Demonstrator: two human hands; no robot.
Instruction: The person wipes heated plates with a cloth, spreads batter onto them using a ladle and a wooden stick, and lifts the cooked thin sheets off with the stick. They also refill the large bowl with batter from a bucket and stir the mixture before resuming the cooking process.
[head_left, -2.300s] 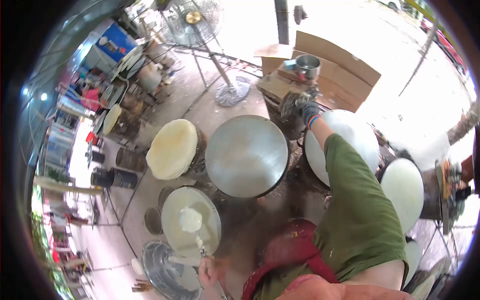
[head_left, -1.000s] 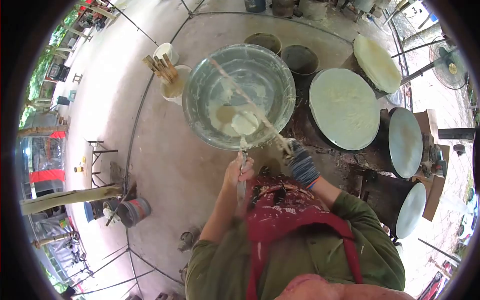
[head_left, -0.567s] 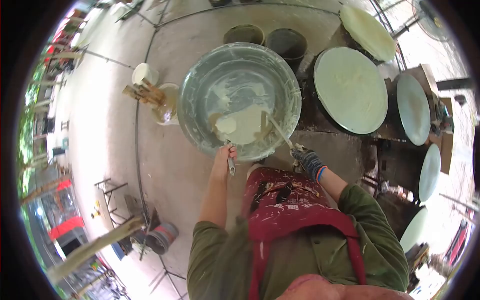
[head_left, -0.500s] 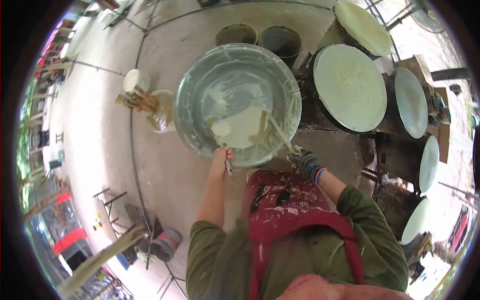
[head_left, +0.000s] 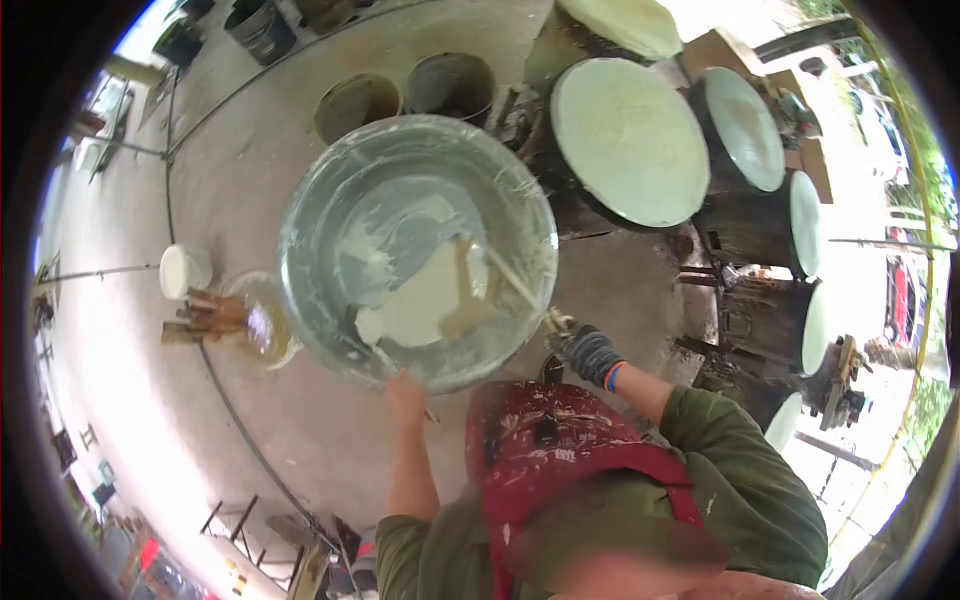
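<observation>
Holding one ladle [head_left: 372, 352], one stick [head_left: 512, 282], one basin [head_left: 310, 215]

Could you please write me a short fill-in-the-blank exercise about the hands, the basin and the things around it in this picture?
1. The right hand wears a dark ____ and grips a stick.
2. The bare left hand holds a ____ that dips into the batter.
3. The batter lies in a big round metal ____.
4. Beyond the basin stand ____ dark buckets.

Missing words: glove; ladle; basin; two
</observation>
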